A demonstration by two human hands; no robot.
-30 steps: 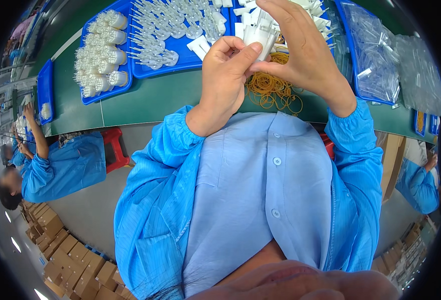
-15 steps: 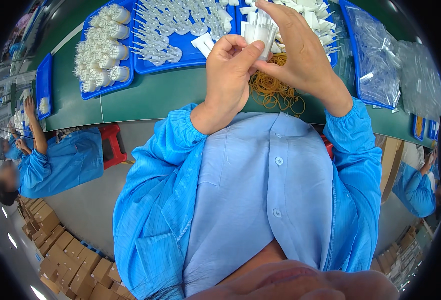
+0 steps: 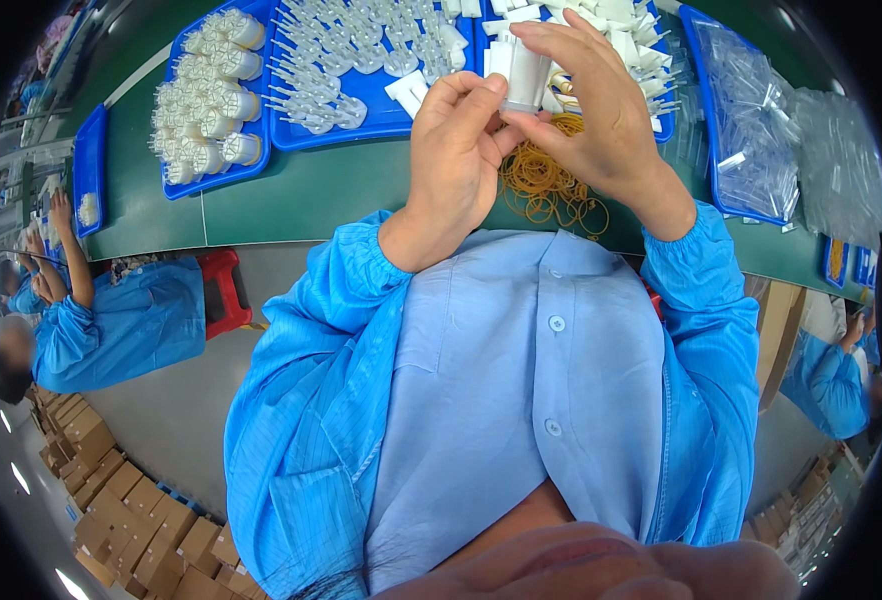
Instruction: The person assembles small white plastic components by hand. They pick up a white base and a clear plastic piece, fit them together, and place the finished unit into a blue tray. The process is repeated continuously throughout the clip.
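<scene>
Above the near edge of the table, I hold a white cylinder [image 3: 528,75] upright, with a clear rim at its lower end. My left hand [image 3: 451,165] pinches it low on its left side between thumb and fingers. Around its right side curves my right hand [image 3: 606,130], thumb at the lower end and index finger at the top. Just below the hands lies a loose heap of yellow-brown rubber bands [image 3: 541,185]. Behind them, a blue tray [image 3: 386,122] carries rows of clear, pronged plastic pieces [image 3: 321,75] and a few white parts [image 3: 408,90].
At left, a blue tray [image 3: 189,188] holds white cylinders with prongs. White parts fill another tray behind my right hand. Clear plastic pieces lie in a blue tray [image 3: 716,165] at right, beside clear bags [image 3: 841,160]. Co-workers in blue sit on both sides; cartons [image 3: 151,500] are stacked behind.
My right fingers have come down closer around the cylinder. The clear prongs seen at its top before no longer show, and its smooth white side is now in view.
</scene>
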